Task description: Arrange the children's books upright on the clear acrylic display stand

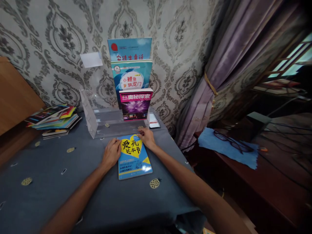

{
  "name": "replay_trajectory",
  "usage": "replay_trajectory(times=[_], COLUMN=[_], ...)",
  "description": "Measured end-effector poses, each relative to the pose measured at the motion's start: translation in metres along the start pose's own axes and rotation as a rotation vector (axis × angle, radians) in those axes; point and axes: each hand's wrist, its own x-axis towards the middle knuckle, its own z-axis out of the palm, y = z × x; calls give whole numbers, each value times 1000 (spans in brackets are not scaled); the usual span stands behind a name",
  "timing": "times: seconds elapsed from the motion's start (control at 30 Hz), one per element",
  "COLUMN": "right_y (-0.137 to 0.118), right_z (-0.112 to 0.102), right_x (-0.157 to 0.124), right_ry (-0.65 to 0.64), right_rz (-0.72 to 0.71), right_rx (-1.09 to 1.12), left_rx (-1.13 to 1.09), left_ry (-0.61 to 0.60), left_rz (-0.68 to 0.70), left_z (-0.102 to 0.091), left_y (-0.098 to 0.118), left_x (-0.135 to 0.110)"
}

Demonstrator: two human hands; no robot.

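Observation:
A blue book (134, 165) with a yellow heart on its cover lies face up in front of me, its top end towards the clear stand. My left hand (112, 151) is closed at the upper left edge of this book, fingers curled against it. At its top right corner, my right hand (146, 137) grips with thumb and fingers bent; part of the fingertips is hidden. Just beyond, a clear tiered stand (107, 130) bears a magenta book (135, 105), a teal book (133, 78) and a blue book (130, 48), one behind another on its right side.
A loose pile of books (57, 120) lies at the left on the grey tablecloth (73, 182). A phone-like object (154, 120) is right of the stand. Glasses (232, 143) rest on a blue cloth (209, 143) at the right. Behind stand patterned wallpaper and a purple curtain (202, 87).

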Motion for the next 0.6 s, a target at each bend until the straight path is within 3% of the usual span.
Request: replay_trajectory(times=[0.1, 0.2, 0.27, 0.43, 0.6], right_y=[-18, -38, -47, -50, -47], right_z=[4, 20, 32, 42, 33], right_x=[-16, -34, -44, -52, -51], right_ry=[47, -147, -240, -327, -286], right_rz=[-174, -446, -546, -563, -562], right_rx=[-184, -268, -254, -277, -300], left_rx=[1, -5, -13, -16, 60], left_ry=[86, 119, 103, 77, 67], left_rz=[70, 122, 128, 128, 100], left_z=[3, 10, 13, 14, 12], left_y=[-7, -15, -19, -23, -20], left_x=[3, 4, 4, 4, 3])
